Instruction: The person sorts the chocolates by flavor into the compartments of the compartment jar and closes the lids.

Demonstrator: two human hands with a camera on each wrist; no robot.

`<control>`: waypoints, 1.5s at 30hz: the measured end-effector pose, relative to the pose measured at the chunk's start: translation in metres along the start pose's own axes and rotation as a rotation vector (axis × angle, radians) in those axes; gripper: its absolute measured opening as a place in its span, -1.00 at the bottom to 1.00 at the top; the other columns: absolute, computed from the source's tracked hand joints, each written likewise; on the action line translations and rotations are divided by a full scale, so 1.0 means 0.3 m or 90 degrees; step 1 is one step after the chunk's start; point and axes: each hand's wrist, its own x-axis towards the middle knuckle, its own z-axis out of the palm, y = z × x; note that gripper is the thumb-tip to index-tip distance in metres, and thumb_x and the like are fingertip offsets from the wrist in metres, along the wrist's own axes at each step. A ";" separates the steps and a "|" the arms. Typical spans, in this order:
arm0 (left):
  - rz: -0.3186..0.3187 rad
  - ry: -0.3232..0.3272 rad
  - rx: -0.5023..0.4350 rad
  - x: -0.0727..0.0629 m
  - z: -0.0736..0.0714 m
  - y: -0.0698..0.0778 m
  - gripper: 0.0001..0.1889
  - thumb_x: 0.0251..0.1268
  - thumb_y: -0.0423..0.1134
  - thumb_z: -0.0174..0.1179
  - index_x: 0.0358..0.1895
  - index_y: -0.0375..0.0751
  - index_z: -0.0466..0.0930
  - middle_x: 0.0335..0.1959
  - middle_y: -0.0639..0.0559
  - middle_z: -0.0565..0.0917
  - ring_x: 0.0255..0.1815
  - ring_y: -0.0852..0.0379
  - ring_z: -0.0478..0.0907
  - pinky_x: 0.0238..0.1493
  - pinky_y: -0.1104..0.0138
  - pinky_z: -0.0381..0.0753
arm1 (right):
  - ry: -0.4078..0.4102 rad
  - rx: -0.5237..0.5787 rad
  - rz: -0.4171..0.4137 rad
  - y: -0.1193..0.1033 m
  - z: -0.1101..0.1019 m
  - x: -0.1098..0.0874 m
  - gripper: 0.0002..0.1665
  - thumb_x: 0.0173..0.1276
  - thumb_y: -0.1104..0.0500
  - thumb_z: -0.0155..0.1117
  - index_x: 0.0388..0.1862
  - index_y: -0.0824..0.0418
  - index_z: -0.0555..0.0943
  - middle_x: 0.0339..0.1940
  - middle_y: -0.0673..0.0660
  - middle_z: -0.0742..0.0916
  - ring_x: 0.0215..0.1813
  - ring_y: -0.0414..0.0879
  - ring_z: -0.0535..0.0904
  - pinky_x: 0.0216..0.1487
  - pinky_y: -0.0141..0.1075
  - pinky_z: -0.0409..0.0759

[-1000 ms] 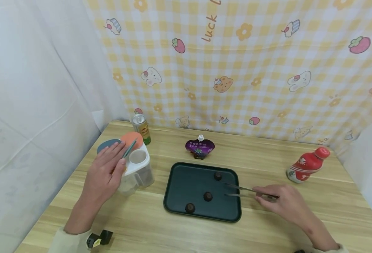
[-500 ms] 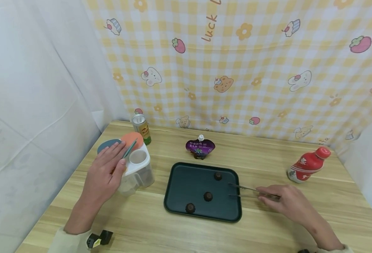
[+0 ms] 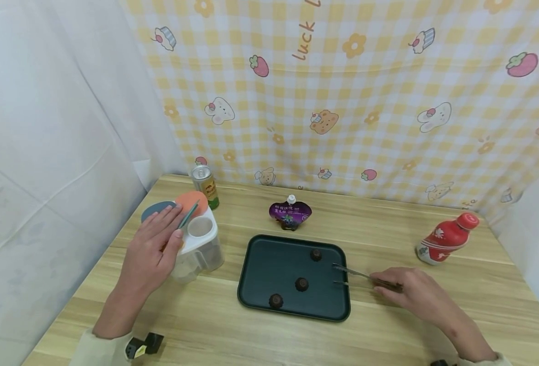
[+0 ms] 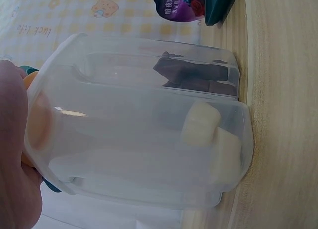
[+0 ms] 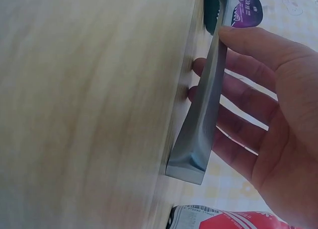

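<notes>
My left hand [image 3: 152,251] rests on top of a clear storage box [image 4: 124,119] with a white top and round coloured lids, its fingers stretched across the lids. One teal lid [image 3: 189,213] stands tilted up beside an uncovered round opening. Through the box wall, pale chunks [image 4: 201,124] show in one compartment and dark pieces [image 4: 194,75] in another. On the right, my right hand [image 3: 413,292] pinches metal tongs [image 5: 201,114] between thumb and fingers. The tongs' tips are apart, at the right side of a dark green tray [image 3: 269,254]. Three dark brown chocolates [image 3: 302,284] sit on the tray.
A purple pouch [image 3: 290,213] with a white cap stands behind the tray. Behind the box is a drink can [image 3: 205,187]. A red bottle [image 3: 445,240] leans at the right. A yellow checked curtain [image 3: 342,101] hangs behind the wooden table [image 3: 233,335].
The tongs and my right hand have shifted slightly to the right, away from the chocolates. My left hand, the box and the chocolates have stayed in place.
</notes>
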 end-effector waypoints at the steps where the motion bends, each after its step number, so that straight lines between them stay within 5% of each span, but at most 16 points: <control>1: 0.001 0.001 0.001 0.001 -0.001 0.001 -0.51 0.66 -0.08 -0.06 0.32 -0.41 0.57 0.35 -0.21 0.56 0.40 -0.25 0.45 0.55 0.10 0.15 | -0.005 0.001 0.005 -0.001 -0.001 0.000 -0.73 0.33 0.06 0.52 -0.01 0.06 0.81 -0.15 -0.18 0.80 -0.15 -0.32 0.68 -0.20 -0.24 0.72; 8: 0.015 0.009 0.002 0.012 -0.005 0.005 -0.48 0.69 -0.04 -0.09 0.30 -0.42 0.58 0.34 -0.23 0.56 0.39 -0.26 0.46 0.55 0.07 0.16 | -0.029 0.008 0.013 -0.013 -0.013 0.012 -0.63 0.37 0.01 0.49 0.07 0.15 0.78 -0.08 -0.11 0.80 -0.07 -0.22 0.71 -0.11 -0.16 0.74; 14: 0.015 -0.002 0.005 0.009 -0.007 0.004 -0.48 0.68 -0.05 -0.08 0.31 -0.42 0.57 0.34 -0.24 0.55 0.39 -0.28 0.46 0.55 0.06 0.16 | 0.033 -0.029 -0.022 -0.090 -0.061 0.063 -0.68 0.40 0.17 0.46 0.10 0.20 0.76 0.02 0.00 0.80 0.06 -0.02 0.73 0.01 0.01 0.71; 20: 0.003 -0.019 0.010 -0.001 -0.011 0.002 -0.51 0.65 -0.09 -0.03 0.32 -0.42 0.56 0.36 -0.24 0.54 0.41 -0.27 0.44 0.56 0.06 0.14 | 0.046 0.015 -0.078 -0.229 -0.096 0.205 -0.67 0.51 0.14 0.34 0.19 0.13 0.73 0.09 -0.02 0.78 0.12 -0.06 0.71 0.05 -0.01 0.70; 24: 0.002 -0.018 0.014 0.001 -0.011 -0.002 -0.50 0.66 -0.06 -0.04 0.32 -0.42 0.56 0.36 -0.23 0.54 0.40 -0.27 0.44 0.55 0.03 0.15 | 0.058 0.063 -0.163 -0.326 -0.054 0.328 -0.67 0.54 0.15 0.29 0.21 0.16 0.73 0.07 -0.01 0.79 0.08 -0.16 0.72 0.01 -0.10 0.72; 26: 0.003 -0.018 0.014 0.002 -0.007 -0.004 -0.49 0.66 -0.04 -0.05 0.32 -0.41 0.56 0.36 -0.23 0.54 0.40 -0.27 0.44 0.55 0.03 0.15 | 0.069 0.087 -0.206 -0.371 -0.024 0.388 -0.66 0.55 0.15 0.28 0.22 0.18 0.72 0.07 0.01 0.79 -0.10 -0.23 0.73 -0.08 -0.15 0.73; 30: 0.006 -0.018 0.013 0.006 0.001 -0.006 -0.48 0.66 -0.04 -0.05 0.33 -0.40 0.56 0.36 -0.22 0.54 0.41 -0.27 0.44 0.55 0.04 0.15 | 0.069 0.130 -0.231 -0.454 0.036 0.498 -0.63 0.58 0.10 0.25 0.26 0.19 0.70 0.14 0.04 0.77 -0.07 -0.21 0.73 0.01 -0.16 0.71; 33: 0.002 -0.021 0.012 0.007 0.004 -0.005 -0.50 0.65 -0.06 -0.03 0.34 -0.39 0.56 0.37 -0.22 0.54 0.41 -0.26 0.44 0.55 0.04 0.15 | 0.061 0.176 -0.227 -0.509 0.079 0.571 -0.61 0.59 0.08 0.23 0.26 0.21 0.69 0.16 0.08 0.75 0.07 -0.16 0.72 0.10 -0.16 0.69; 38: -0.002 -0.030 0.014 0.007 0.000 -0.001 -0.52 0.63 -0.08 0.01 0.34 -0.38 0.56 0.37 -0.21 0.54 0.42 -0.25 0.43 0.55 0.04 0.14 | 0.054 0.280 -0.201 -0.587 0.136 0.669 -0.58 0.63 0.07 0.18 0.28 0.26 0.66 0.11 0.14 0.78 -0.02 -0.17 0.75 0.01 -0.28 0.71; 45: 0.000 -0.032 0.031 0.000 -0.007 0.006 -0.43 0.64 0.05 -0.02 0.31 -0.41 0.58 0.37 -0.23 0.54 0.40 -0.27 0.44 0.56 0.06 0.14 | -0.011 0.434 -0.076 -0.677 0.179 0.771 -0.47 0.66 -0.11 0.05 0.38 0.13 0.61 0.25 0.05 0.71 0.04 -0.21 0.71 0.05 -0.28 0.67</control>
